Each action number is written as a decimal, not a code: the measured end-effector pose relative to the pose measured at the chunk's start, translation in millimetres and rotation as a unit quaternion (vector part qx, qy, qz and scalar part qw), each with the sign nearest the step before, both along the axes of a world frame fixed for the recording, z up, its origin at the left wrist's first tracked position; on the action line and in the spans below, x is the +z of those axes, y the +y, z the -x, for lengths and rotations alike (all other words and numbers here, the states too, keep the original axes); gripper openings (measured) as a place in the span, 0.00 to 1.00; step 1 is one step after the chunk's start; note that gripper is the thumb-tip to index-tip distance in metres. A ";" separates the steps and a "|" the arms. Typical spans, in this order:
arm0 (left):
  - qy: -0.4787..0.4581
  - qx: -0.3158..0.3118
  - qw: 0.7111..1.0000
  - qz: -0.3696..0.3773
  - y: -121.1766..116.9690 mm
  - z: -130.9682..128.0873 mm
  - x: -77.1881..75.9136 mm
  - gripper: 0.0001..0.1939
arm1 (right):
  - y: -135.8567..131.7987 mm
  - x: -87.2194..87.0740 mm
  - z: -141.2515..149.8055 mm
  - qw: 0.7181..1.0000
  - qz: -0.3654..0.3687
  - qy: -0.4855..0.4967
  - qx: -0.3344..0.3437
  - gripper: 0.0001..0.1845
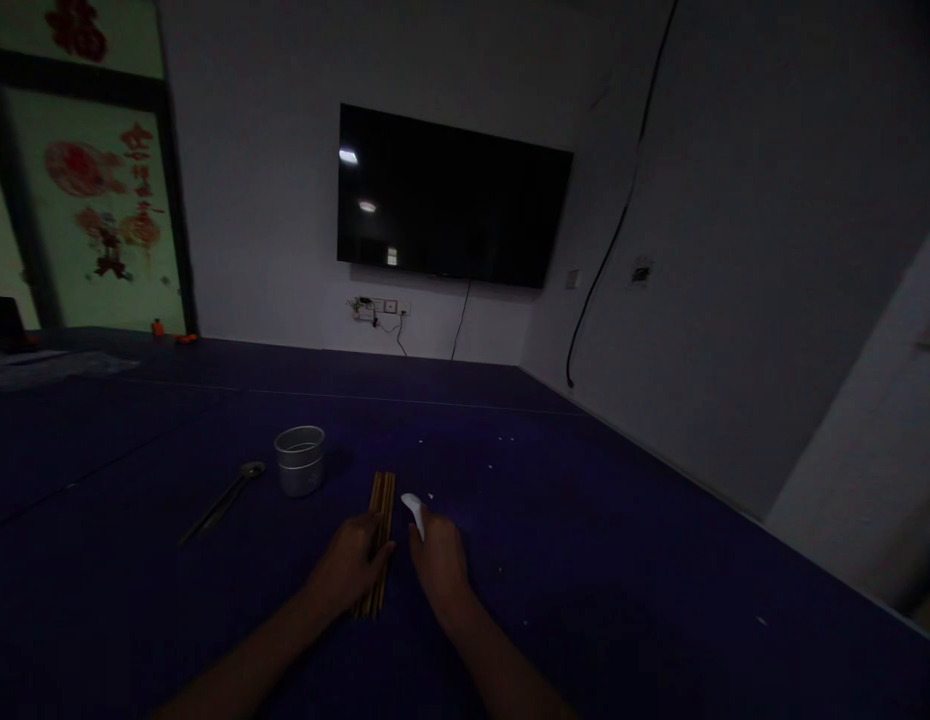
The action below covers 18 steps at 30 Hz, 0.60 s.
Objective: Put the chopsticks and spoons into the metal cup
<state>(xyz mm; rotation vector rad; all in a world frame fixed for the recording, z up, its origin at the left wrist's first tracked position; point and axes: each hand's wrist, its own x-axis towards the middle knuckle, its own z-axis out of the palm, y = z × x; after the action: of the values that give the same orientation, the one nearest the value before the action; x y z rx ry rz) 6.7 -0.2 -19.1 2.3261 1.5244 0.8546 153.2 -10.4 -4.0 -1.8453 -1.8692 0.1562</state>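
Observation:
A bundle of wooden chopsticks (382, 498) lies on the dark blue table (622, 560), pointing away from me. My left hand (350, 564) rests over the near part of the bundle with its fingers curled on it. My right hand (439, 560) is just to the right, closed on a small white piece (414, 510) that sticks up from its fingertips. The room is dim, so finger detail is faint.
A small metal cup (300, 459) stands left of the chopsticks, with a metal spoon (226, 498) lying further left. A dark wall screen (450, 198) hangs behind. The table's right edge runs close to a white wall. Small white specks dot the cloth.

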 end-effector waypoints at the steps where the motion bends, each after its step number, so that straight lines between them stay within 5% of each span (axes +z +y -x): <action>1: 0.000 0.000 1.000 -0.001 -0.1 -0.3 0.0 0.16 | -0.3 -0.1 0.7 1.000 0.001 -0.005 0.000 0.19; 18: 0.013 -0.011 1.000 0.002 2.5 -0.2 -1.4 0.10 | 0.7 0.6 4.6 0.996 0.024 -0.078 0.021 0.17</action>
<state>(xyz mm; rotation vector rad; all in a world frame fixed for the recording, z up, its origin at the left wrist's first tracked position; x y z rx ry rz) 7.0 2.3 -20.5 2.3556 1.5073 0.8170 148.6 -9.7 -3.4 -1.8989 -2.0276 0.0731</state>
